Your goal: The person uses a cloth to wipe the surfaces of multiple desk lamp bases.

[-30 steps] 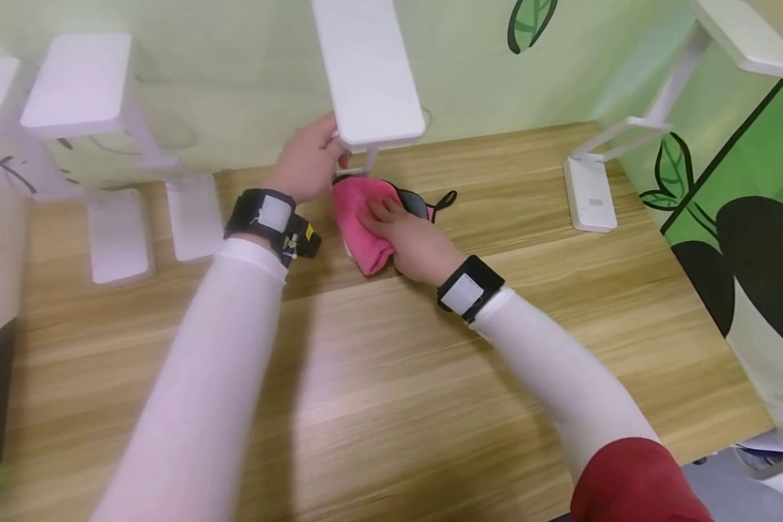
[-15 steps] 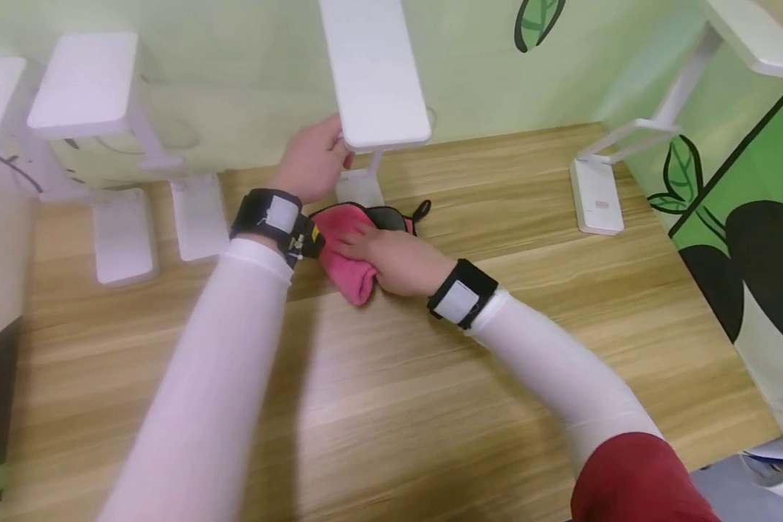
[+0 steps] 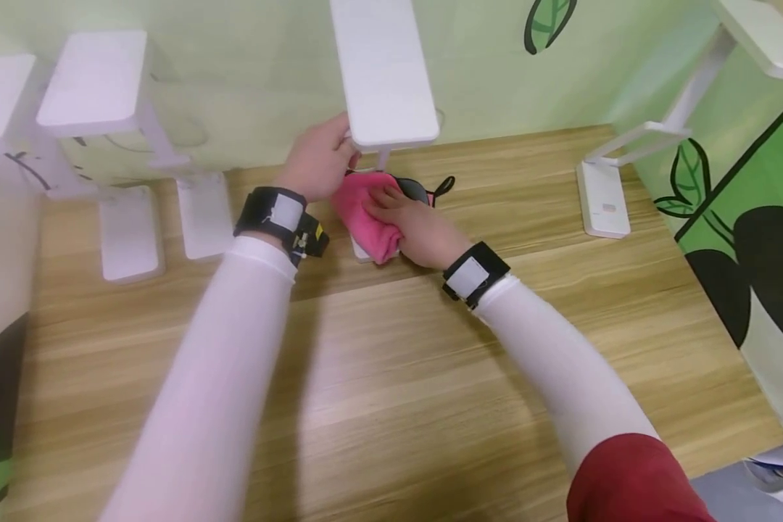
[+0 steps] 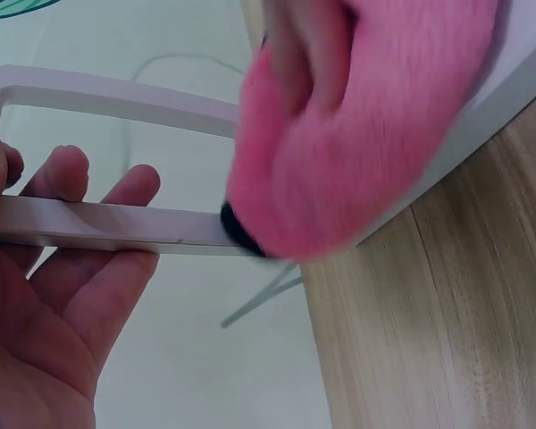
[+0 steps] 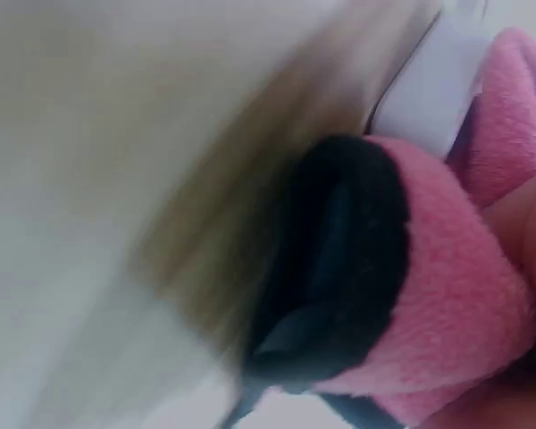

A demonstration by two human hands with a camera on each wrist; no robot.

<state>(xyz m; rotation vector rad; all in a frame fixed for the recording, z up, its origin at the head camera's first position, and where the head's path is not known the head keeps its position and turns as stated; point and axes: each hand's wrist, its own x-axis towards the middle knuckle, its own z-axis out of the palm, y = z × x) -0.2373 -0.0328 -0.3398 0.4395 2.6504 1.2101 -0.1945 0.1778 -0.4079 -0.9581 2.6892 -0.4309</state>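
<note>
My left hand (image 3: 316, 161) grips the thin white arm (image 4: 152, 223) of a desk lamp (image 3: 391, 80), fingers on one side of the bar in the left wrist view. My right hand (image 3: 428, 230) holds a folded pink cloth (image 3: 360, 210) with black edging and a grey side against the lamp's white base. Its fingers press into the fluffy face, and in the right wrist view cloth bunches between the fingers. A black loop (image 3: 444, 186) sticks out at the cloth's right. Most of the base lies hidden under the cloth; a corner (image 3: 359, 251) shows at the front left.
Two more white desk lamps stand to the left, their bases (image 3: 129, 235) on the wooden table (image 3: 391, 377). Another lamp (image 3: 603, 199) stands at the back right. A pale green wall (image 3: 248, 80) rises behind, with cables along it.
The right hand drew the cloth toward the front left, baring the back of the lamp base, then moved it back up over the base. The left hand keeps its grip on the lamp arm.
</note>
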